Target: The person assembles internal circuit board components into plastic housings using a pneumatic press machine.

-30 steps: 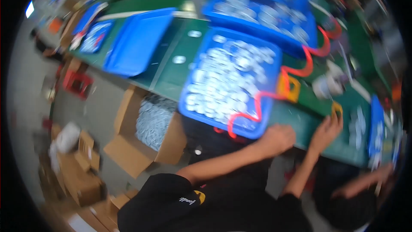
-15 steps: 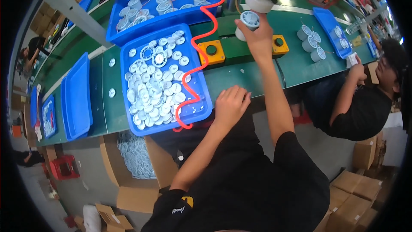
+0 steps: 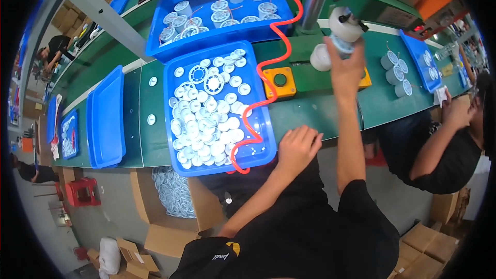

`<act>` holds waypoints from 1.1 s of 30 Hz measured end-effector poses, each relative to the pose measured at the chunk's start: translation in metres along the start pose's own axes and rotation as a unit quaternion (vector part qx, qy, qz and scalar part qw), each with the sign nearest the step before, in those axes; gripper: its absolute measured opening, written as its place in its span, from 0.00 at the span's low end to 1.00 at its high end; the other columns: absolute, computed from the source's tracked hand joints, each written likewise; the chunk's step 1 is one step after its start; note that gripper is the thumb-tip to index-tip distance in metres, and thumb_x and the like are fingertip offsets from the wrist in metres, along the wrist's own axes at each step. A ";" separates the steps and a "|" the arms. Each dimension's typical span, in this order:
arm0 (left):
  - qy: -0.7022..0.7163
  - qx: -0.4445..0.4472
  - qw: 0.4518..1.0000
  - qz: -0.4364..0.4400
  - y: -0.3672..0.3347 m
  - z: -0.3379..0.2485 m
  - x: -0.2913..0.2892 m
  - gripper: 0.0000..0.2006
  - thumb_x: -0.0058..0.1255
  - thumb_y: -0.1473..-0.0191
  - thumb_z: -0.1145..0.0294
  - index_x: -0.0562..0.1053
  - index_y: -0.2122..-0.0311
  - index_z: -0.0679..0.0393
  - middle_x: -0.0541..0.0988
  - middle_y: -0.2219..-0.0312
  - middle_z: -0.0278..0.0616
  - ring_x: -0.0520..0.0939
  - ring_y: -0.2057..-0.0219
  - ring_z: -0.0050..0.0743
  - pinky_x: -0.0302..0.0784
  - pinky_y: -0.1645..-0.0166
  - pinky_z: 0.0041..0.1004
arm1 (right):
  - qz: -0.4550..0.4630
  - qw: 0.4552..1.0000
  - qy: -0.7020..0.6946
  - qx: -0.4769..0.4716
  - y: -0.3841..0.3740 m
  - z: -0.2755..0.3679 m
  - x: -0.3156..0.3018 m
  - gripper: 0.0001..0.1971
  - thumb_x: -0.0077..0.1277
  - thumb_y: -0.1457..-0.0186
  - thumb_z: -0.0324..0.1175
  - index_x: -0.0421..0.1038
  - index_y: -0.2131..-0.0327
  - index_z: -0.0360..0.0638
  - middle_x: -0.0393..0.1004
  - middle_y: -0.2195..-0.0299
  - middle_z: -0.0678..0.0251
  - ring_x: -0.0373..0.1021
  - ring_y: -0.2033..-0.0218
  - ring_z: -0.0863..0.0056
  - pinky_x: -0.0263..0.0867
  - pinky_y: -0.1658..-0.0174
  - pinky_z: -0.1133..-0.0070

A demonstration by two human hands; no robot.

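My right hand is closed round a pale blue round cup-shaped part and has it just under the white press head. The fingers partly cover the part, and motion blurs it. A white round holder stands on the green press base, left of that hand. My left hand is at the table's front edge, fingers loosely bent, thumb side apart, holding nothing. Nearest to it is a shallow blue tray heaped with small white discs, plus a few larger spoked rings.
A red coiled hose crosses the tray. Yellow button box flanks the press base. Behind sits a deeper blue bin of white cups. Several cups stand rightward, near a co-worker. A carton of pale rings is below.
My right hand has lifted the cup-shaped part off the white holder, up and right toward the press head. My left hand stays by the table edge. The whole view has shifted slightly.
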State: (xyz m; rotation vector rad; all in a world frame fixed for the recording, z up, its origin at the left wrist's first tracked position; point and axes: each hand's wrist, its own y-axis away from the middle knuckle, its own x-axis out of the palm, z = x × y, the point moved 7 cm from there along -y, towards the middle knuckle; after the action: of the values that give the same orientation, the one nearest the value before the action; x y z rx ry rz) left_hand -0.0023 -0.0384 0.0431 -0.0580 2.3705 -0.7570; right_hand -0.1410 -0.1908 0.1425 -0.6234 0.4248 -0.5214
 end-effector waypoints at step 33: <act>0.125 -0.061 0.987 0.080 -0.009 0.010 -0.013 0.44 0.66 0.53 0.70 0.58 0.31 0.62 0.76 0.46 0.50 0.77 0.47 0.54 0.69 0.42 0.44 | 0.183 0.967 0.157 0.085 0.124 -0.023 -0.160 0.33 0.68 0.53 0.29 0.69 0.43 0.37 0.76 0.49 0.52 0.74 0.48 0.57 0.69 0.44 0.69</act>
State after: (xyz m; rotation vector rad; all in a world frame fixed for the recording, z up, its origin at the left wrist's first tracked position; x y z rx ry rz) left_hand 0.0128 -0.0477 0.0486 0.1837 2.6194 -0.5690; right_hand -0.2379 -0.0228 0.0805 -0.2840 0.7684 -0.2973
